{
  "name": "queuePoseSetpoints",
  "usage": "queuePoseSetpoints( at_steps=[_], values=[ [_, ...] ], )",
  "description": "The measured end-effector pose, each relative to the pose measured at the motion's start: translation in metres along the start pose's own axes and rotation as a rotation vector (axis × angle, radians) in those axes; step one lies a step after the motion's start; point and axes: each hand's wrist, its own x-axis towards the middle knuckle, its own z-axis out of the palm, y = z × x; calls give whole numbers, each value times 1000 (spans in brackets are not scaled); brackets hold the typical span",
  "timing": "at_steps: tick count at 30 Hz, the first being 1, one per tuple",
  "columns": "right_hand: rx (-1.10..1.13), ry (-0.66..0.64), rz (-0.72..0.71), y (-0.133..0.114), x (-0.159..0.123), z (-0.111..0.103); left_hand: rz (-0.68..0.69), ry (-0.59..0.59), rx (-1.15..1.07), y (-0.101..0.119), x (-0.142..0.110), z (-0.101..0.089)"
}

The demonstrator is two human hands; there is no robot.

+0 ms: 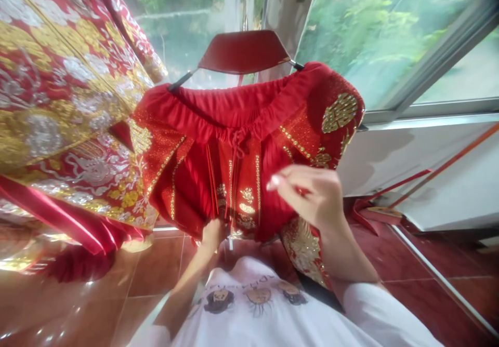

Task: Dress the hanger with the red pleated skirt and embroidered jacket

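Observation:
A red skirt (241, 113) with gold beading and a gathered, drawstring waistband hangs in front of me from a hanger (244, 51) with a broad red middle and dark ends. Low on its front panels, my left hand (212, 235) is closed on the skirt's cloth. Up in front of the skirt's right half is my right hand (314, 196), its thumb and fingers pinched together. A pale glint shows at those fingertips; whether it is a nail or a small held thing I cannot make out. The drawstring bow (238, 142) hangs at the waistband's centre.
At left, a large red garment (78, 103) with gold and silver embroidery hangs close beside the skirt. Windows (362, 30) stand behind, above a white wall. A red dustpan (378, 214) and an orange-red handle (448, 162) are at right on the tiled floor (156, 279).

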Motion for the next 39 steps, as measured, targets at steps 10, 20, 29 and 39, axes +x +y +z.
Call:
queuePoseSetpoints(
  at_steps=[10,20,29,39],
  values=[
    [-149,-60,-168,50,66,29,217,518,233,62,110,-176],
    [-281,-304,-265,36,38,16,352,302,275,53,82,-164],
    [-295,-269,-498,23,-30,25,652,-30,184,52,47,-186],
    [-216,-445,254,30,-27,64,519,178,385,71,94,-202]
  ],
)
